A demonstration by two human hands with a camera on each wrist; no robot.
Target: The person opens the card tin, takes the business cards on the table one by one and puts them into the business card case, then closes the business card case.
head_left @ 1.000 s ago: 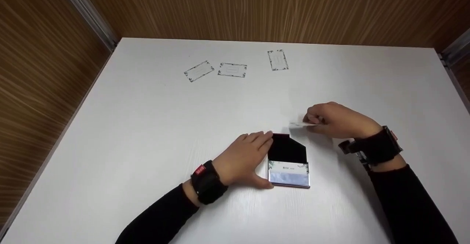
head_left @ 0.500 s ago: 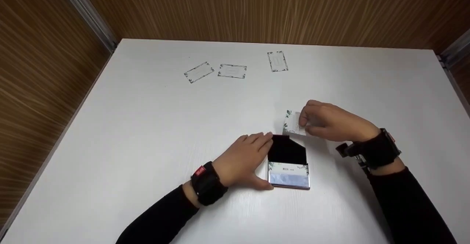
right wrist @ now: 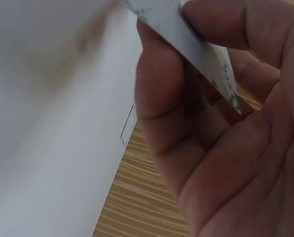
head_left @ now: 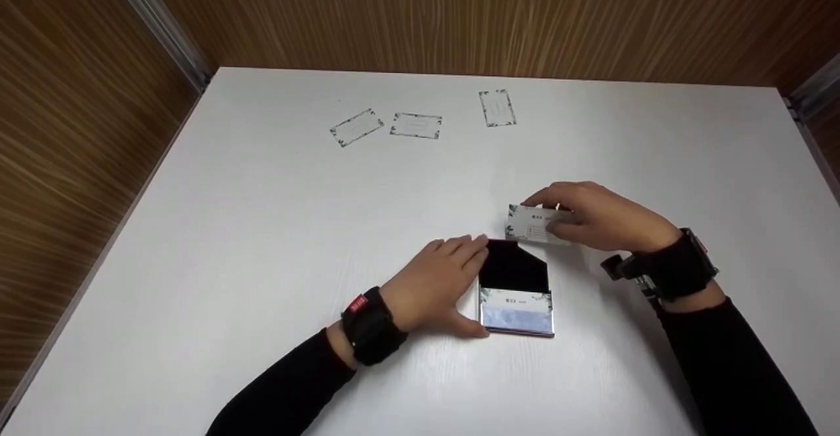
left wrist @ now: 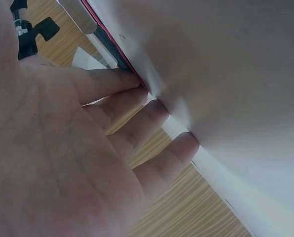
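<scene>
Near the middle of the table lies an opened card case [head_left: 515,272], black inside, with a leaf-printed card [head_left: 515,301] in its lower pocket. Along its left side rests my left hand [head_left: 436,288], fingers extended, fingertips at the upper edge and thumb at the lower corner. In the left wrist view those fingertips touch the tabletop beside the case's red edge [left wrist: 115,44]. My right hand [head_left: 600,216] pinches a white business card [head_left: 528,224] with green leaves, just beyond the case. Thumb and fingers grip that card from both faces in the right wrist view.
Three cards lie flat toward the back of the white table [head_left: 262,226]: a tilted card [head_left: 356,127], a level card [head_left: 416,125] and an upright-turned card [head_left: 497,108]. A wood-grain panel [head_left: 459,16] rises behind the table's far edge.
My right hand has turned the card from edge-on to facing me, its fingers shifting to the top edge, and moved it slightly closer to the case. My left hand and the case stay put.
</scene>
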